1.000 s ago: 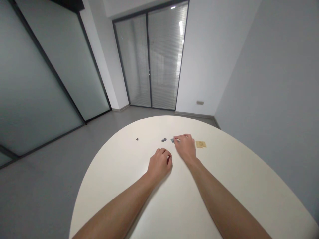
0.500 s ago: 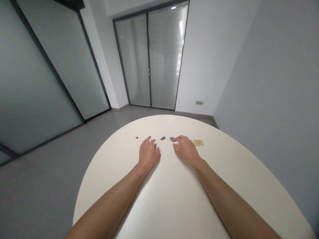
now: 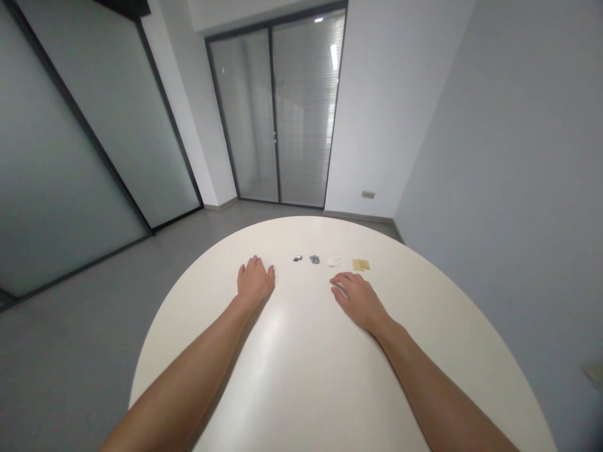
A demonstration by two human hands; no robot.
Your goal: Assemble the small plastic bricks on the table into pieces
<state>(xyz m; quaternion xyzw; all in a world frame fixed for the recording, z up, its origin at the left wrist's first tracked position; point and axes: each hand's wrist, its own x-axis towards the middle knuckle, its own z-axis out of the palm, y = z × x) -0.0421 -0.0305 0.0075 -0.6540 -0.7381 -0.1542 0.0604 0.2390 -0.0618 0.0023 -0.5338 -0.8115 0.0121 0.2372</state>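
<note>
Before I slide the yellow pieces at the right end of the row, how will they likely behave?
The yellow pieces look thin and flat on the table, so they're probably light and awkward to lift by an edge. They seem to overlap, so a push might spread them apart. Lying that low, they're unlikely to roll or tip.

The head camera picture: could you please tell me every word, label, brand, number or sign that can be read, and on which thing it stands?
No text can be read.
Yellow pieces: any marks are too small.
White pieces: too small and pale.
Grey pieces: too small and blurred.
Dark pieces: too small.
Wall plate: too blurred.
</note>
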